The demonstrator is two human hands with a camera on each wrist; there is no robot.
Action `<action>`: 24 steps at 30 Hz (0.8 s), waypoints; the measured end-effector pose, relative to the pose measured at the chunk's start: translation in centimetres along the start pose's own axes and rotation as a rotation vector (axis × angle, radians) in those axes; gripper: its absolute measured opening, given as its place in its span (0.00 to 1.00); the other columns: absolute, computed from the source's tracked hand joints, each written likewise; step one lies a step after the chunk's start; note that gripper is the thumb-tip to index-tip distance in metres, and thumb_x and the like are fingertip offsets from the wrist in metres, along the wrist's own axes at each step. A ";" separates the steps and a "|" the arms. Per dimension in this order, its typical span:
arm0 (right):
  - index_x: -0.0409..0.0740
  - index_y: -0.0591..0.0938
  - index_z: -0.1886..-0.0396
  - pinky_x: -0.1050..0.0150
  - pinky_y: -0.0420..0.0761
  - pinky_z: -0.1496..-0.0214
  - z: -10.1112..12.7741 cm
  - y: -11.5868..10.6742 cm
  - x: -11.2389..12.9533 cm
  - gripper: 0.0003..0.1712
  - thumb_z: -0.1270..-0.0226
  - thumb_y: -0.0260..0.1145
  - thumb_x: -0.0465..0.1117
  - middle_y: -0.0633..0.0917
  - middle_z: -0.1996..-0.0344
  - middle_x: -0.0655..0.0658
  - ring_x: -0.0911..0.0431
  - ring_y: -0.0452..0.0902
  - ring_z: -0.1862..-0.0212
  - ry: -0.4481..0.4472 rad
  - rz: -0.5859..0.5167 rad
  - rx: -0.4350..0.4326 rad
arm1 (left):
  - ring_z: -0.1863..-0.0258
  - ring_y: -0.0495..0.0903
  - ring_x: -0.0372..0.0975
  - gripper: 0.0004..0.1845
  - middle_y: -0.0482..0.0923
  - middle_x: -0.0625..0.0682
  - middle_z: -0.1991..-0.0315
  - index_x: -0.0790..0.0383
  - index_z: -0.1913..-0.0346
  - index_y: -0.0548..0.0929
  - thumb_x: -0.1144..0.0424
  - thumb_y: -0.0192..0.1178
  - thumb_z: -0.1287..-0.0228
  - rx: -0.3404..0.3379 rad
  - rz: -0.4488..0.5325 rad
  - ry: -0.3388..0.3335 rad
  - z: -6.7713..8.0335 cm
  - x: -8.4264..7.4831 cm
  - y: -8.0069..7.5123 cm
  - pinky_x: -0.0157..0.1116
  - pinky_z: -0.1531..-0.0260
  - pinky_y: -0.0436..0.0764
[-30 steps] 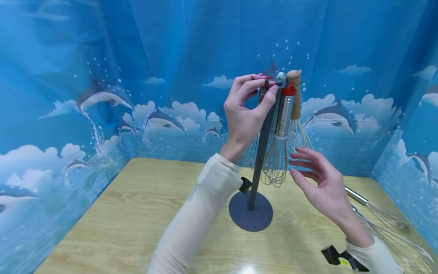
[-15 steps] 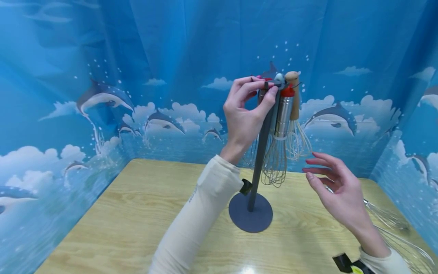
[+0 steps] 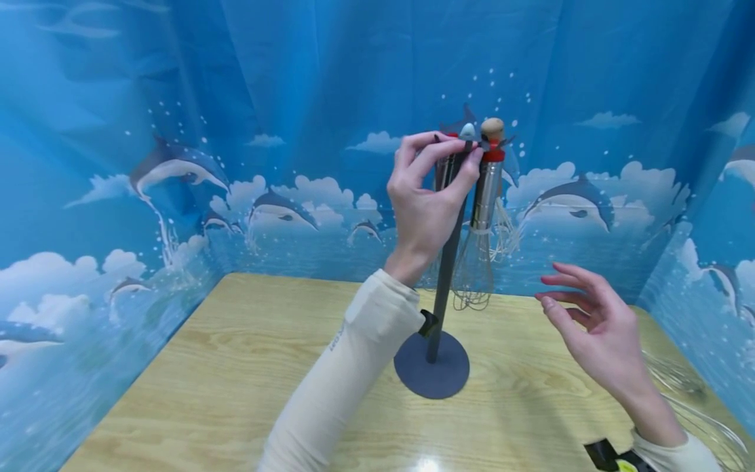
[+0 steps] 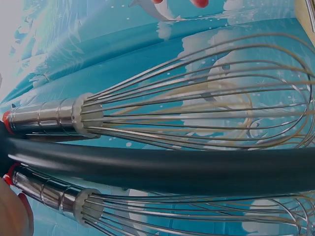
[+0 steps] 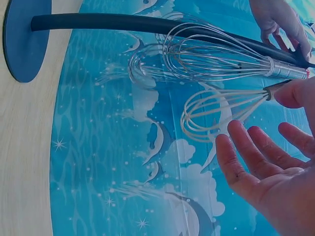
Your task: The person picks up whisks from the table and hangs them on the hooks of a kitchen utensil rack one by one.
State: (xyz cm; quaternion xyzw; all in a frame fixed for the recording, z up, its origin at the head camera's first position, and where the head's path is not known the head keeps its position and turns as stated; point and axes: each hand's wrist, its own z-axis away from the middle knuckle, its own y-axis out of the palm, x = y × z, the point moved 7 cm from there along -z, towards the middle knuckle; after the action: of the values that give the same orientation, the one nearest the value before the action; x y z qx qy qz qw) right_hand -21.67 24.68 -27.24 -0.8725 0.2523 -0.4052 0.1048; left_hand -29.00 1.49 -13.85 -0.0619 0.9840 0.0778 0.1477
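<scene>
The left hand still pinches the top hook of the dark whisk stand, which has turned since a second ago: the steel whisk now faces front, and the wooden-handled whisk has swung behind. The right hand, fingers spread and holding nothing, has drawn back over the bench.

Right hand is backing away from the hanging whisks, now well apart. Rack top is turned: wooden-handled whisk sits behind the steel one.
</scene>
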 end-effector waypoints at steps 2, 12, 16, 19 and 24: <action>0.39 0.73 0.29 0.79 0.83 0.54 0.0 -0.2 -0.2 0.33 0.33 0.63 0.21 0.84 0.49 0.59 0.71 0.85 0.52 0.002 0.005 0.000 | 0.48 0.75 0.47 0.10 0.77 0.63 0.52 0.72 0.57 0.88 0.68 0.70 0.38 0.002 -0.004 -0.003 0.0 0.0 0.0 0.30 0.49 0.79; 0.38 0.73 0.29 0.79 0.83 0.57 0.2 -0.8 -0.8 0.32 0.32 0.63 0.22 0.83 0.49 0.61 0.71 0.84 0.53 0.016 0.014 -0.001 | 0.46 0.71 0.47 0.10 0.79 0.61 0.51 0.66 0.56 0.91 0.65 0.71 0.37 -0.007 -0.140 0.048 0.2 -0.8 0.3 0.29 0.48 0.74; 0.39 0.74 0.30 0.80 0.83 0.57 0.2 -1.0 -1.2 0.31 0.32 0.63 0.23 0.84 0.50 0.60 0.72 0.84 0.54 0.018 0.030 -0.012 | 0.45 0.70 0.49 0.10 0.80 0.61 0.50 0.65 0.55 0.91 0.64 0.71 0.37 -0.006 -0.200 0.106 0.4 -1.1 0.4 0.33 0.46 0.74; 0.39 0.74 0.30 0.81 0.82 0.57 0.4 -1.3 -1.6 0.31 0.33 0.64 0.23 0.84 0.51 0.61 0.73 0.84 0.54 0.023 0.041 -0.018 | 0.45 0.71 0.51 0.11 0.81 0.62 0.50 0.65 0.54 0.91 0.64 0.72 0.37 -0.010 -0.228 0.150 0.5 -1.2 0.3 0.33 0.44 0.72; 0.41 0.75 0.30 0.82 0.81 0.57 0.7 -1.8 -2.4 0.32 0.33 0.66 0.24 0.83 0.52 0.65 0.75 0.83 0.54 0.041 0.069 -0.027 | 0.46 0.73 0.52 0.10 0.82 0.62 0.51 0.65 0.54 0.91 0.64 0.70 0.36 -0.012 -0.248 0.191 0.5 -1.3 0.2 0.30 0.40 0.67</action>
State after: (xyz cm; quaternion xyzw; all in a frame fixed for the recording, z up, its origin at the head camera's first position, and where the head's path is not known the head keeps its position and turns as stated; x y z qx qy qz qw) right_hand -21.79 27.41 -28.54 -0.8560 0.2899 -0.4157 0.1017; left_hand -27.67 1.88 -13.92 -0.1910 0.9779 0.0588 0.0617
